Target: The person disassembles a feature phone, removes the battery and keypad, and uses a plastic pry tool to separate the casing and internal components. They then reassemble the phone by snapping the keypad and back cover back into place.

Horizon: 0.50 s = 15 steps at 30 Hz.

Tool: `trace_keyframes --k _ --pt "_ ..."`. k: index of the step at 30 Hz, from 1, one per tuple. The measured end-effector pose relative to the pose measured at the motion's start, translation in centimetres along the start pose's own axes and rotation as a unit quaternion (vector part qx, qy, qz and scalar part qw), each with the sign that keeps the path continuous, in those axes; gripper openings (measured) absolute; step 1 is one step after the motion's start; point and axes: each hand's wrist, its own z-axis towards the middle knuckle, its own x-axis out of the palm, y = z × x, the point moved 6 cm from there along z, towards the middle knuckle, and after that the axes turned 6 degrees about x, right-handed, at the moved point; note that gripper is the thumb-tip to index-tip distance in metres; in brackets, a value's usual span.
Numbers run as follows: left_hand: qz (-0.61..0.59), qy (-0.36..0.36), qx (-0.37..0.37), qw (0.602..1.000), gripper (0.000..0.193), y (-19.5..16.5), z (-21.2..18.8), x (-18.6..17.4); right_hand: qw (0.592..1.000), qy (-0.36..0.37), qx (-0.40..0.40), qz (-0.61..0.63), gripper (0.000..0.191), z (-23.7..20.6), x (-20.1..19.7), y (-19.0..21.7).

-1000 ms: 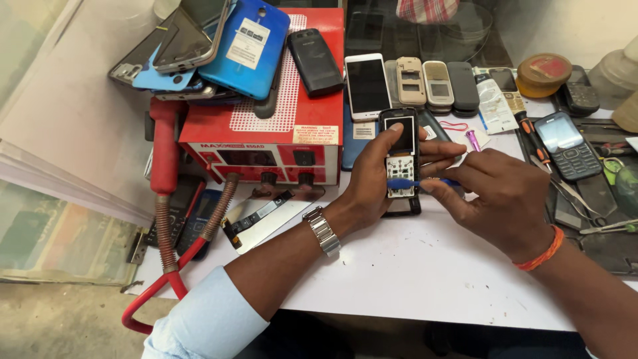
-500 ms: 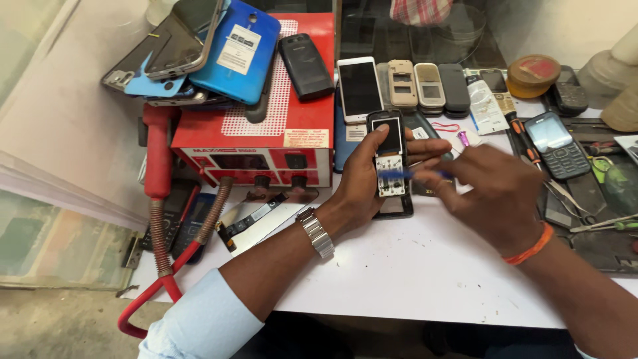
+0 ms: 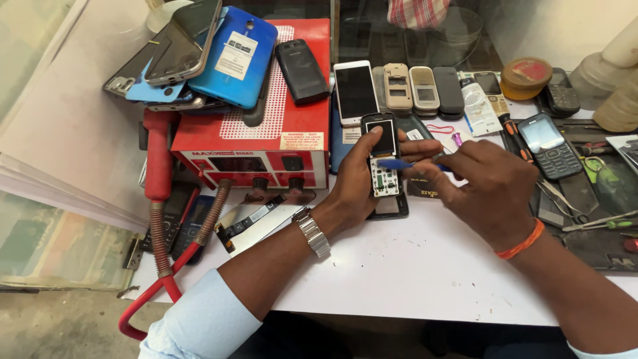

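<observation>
My left hand (image 3: 359,183) grips a small keypad phone (image 3: 383,156) with its front cover off, so the screen and the white key board are bare. It holds the phone upright over the white table (image 3: 412,266), thumb along the left edge. My right hand (image 3: 482,189) pinches a blue-tipped tool (image 3: 399,164) and lays its tip across the phone just below the screen. A metal watch is on my left wrist and an orange band on my right.
A red bench unit (image 3: 266,143) with several phones piled on top stands at the left, a red hot-air handle (image 3: 159,166) and hose beside it. A row of phones and shells (image 3: 399,86) lies behind. Another keypad phone (image 3: 548,143), tweezers and screwdrivers (image 3: 598,223) lie on the right.
The right hand now holds the blue tool tip across the phone below the screen; before, its fingers worked lower on the key board. The view has shifted slightly.
</observation>
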Motion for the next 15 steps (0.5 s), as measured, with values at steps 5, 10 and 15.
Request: trace_keyframes --k 5,10,15 --pt "-0.011 -0.006 -0.009 1.0 0.041 0.2 0.1 -0.3 0.998 0.025 -0.022 0.044 0.024 -0.1 0.3 0.5" --pt "0.035 0.004 0.036 0.999 0.047 -0.3 0.0 -0.2 0.99 0.004 0.089 0.111 0.019 -0.2 -0.7 -2.2" --pt "0.123 -0.035 0.061 0.99 0.065 -0.5 -0.1 -0.4 0.98 -0.029 0.082 0.177 0.013 -0.5 -1.0 -2.2"
